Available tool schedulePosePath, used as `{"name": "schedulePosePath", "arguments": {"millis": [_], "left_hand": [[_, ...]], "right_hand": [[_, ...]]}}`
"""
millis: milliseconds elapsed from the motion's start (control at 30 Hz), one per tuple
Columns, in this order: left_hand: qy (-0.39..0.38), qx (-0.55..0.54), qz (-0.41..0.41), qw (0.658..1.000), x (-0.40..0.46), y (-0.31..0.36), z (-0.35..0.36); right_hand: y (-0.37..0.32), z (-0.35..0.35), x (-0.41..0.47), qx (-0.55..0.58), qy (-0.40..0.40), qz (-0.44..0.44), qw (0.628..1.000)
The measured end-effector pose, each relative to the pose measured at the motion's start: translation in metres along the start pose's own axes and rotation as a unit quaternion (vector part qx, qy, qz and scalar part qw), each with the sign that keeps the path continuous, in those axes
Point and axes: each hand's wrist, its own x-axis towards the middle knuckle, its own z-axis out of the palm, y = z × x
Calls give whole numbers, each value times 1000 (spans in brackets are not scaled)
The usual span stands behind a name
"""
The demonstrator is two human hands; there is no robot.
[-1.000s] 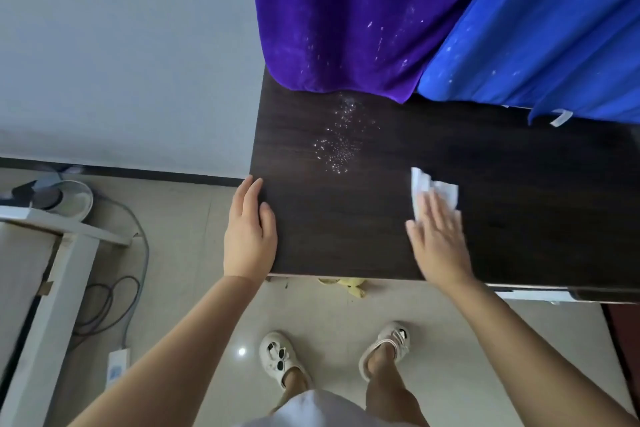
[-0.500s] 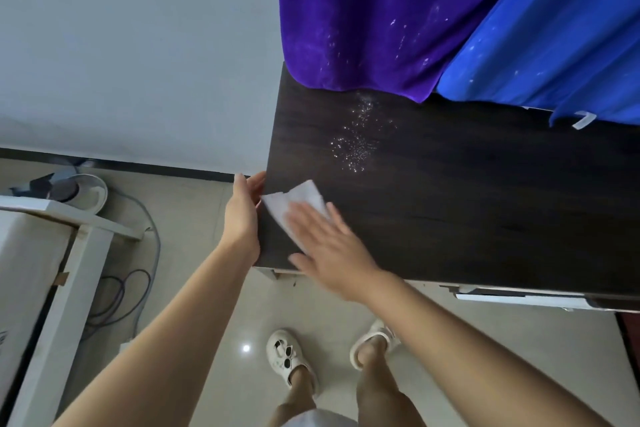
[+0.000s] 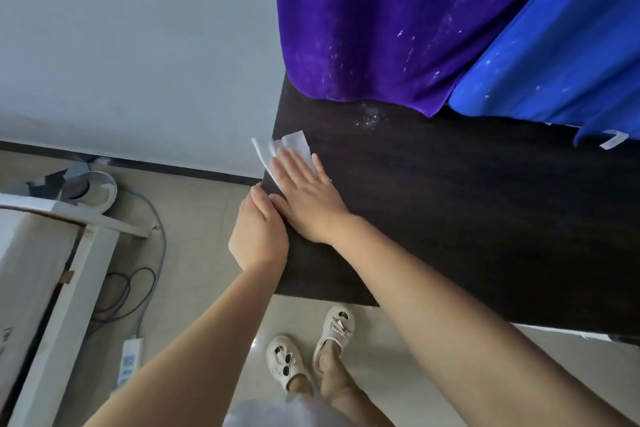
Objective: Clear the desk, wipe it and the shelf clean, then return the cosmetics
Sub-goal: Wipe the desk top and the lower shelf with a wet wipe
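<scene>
A: State the condition of the right hand (image 3: 304, 199).

B: The right hand lies flat, palm down, fingers extended and close together. It presses a white wipe (image 3: 282, 152) against the dark wood-grain desk (image 3: 467, 218). It does not clamp the wipe; it pins it to the surface.

A: Position of the wipe?

B: At the left edge of the desk, toward the rear. Its far end sticks out beyond the fingertips, and one corner overhangs the desk edge.

A: State the condition of the left hand (image 3: 258, 234).

B: The left hand rests against the left edge of the desk, just beside the right hand, with the two touching near the right thumb. Its fingers are together and hold nothing visible. Whether they curl under the edge cannot be determined.

A: Surface condition of the desk?

B: A patch of pale specks (image 3: 370, 116) lies near the rear edge, apart from the wipe. No cosmetics are on the visible desktop.

A: Items beyond the desk?

B: A purple cloth (image 3: 381, 21) and a blue cloth (image 3: 561, 55) hang down at the rear, their lower edges reaching the desktop. The purple cloth carries pale flecks. A plain wall (image 3: 131, 45) stands to the left.

A: Floor level?

B: The person's feet in cream sandals (image 3: 311, 354) stand on a tiled floor (image 3: 194, 225). A white power strip (image 3: 129, 362) and cables (image 3: 138, 288) lie to the left, beside a white frame (image 3: 69, 305).
</scene>
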Motion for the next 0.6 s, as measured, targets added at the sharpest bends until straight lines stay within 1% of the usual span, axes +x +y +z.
{"name": "schedulePosePath", "arguments": {"millis": [33, 67, 100, 133, 167, 200, 267, 300, 333, 367, 400, 433, 500, 533, 567, 600], "left_hand": [[1, 6, -1, 1000, 0, 0, 1], [3, 15, 2, 1000, 0, 0, 1], [5, 27, 6, 1000, -1, 1, 1], [3, 42, 13, 999, -2, 1, 1], [-1, 56, 20, 998, -2, 0, 2], [-3, 66, 25, 997, -2, 0, 3], [-4, 75, 20, 997, 1, 1, 5], [-5, 77, 15, 997, 1, 2, 5], [-5, 79, 12, 997, 1, 2, 5], [-4, 79, 12, 997, 1, 2, 5], [-4, 79, 13, 997, 1, 2, 5], [-5, 81, 15, 997, 1, 2, 5], [-4, 83, 12, 996, 1, 2, 5], [-4, 83, 10, 996, 0, 2, 5], [-4, 83, 8, 996, 0, 3, 5], [-3, 83, 8, 997, 0, 2, 5]], "right_hand": [[15, -3, -6, -9, -11, -27, 1000], [38, -3, -17, -13, -13, -21, 1000], [64, -3, -31, -14, -5, 15, 1000], [94, -4, -47, -18, 17, 80, 996], [123, -6, -63, -21, 51, 162, 985], [150, -9, -77, -15, 80, 255, 964], [180, -22, -82, 38, 106, 430, 896], [181, -27, -71, 68, 109, 492, 861], [172, -32, -51, 84, 112, 524, 840], [158, -32, -28, 87, 117, 519, 842], [138, -29, -3, 86, 119, 481, 864], [114, -25, 23, 77, 115, 416, 899], [61, -16, 59, 40, 86, 245, 965], [37, -15, 68, 23, 60, 153, 986], [23, -17, 70, 8, 30, 71, 997], [20, -20, 69, -8, 3, 7, 1000]]}}
